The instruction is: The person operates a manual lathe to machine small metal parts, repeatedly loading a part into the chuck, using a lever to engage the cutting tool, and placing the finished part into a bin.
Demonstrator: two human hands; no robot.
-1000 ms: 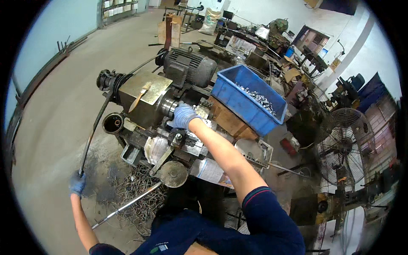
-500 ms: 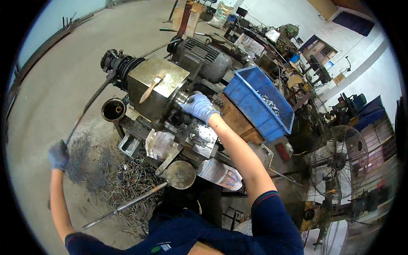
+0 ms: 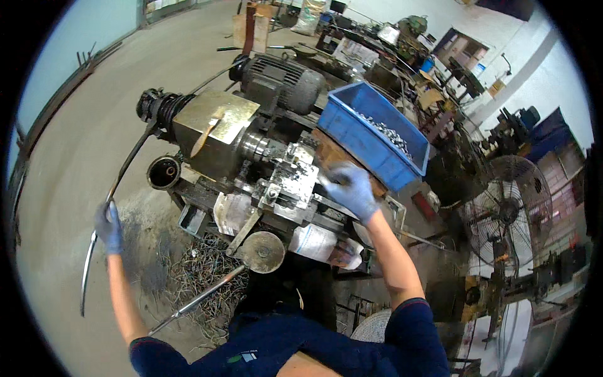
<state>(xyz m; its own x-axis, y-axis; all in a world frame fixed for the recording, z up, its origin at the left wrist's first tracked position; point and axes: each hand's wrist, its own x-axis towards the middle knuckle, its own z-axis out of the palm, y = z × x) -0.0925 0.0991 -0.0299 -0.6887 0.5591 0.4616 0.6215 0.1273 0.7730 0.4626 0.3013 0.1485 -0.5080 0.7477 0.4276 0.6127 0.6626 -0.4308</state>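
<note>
My left hand (image 3: 109, 227), in a blue-grey glove, is closed around a long lever (image 3: 130, 158) at the far left. The lever runs down from the back end of a greasy lathe-like machine (image 3: 210, 160), and its shiny lower end sticks out below the hand. My right hand (image 3: 352, 191), in a blue glove, hovers right of the metal slide block (image 3: 294, 178). Its fingers are curled together; whatever they pinch, if anything, is too small to make out. The bright spindle nose (image 3: 254, 146) faces the slide block. A paintbrush (image 3: 206, 133) lies on the machine's brass-coloured top plate (image 3: 235, 107).
Behind my right hand a blue bin (image 3: 370, 138) of small metal parts rests on a wooden board (image 3: 333, 154). A round plate with a long handle (image 3: 264, 252) juts toward me. Wiry scrap (image 3: 201, 270) covers the floor; a fan (image 3: 505, 210) stands right.
My right hand has left the spindle nose and moved right, past the slide block. My left hand is now farther up the lever, with the shiny end showing below it. The view has shifted slightly.
</note>
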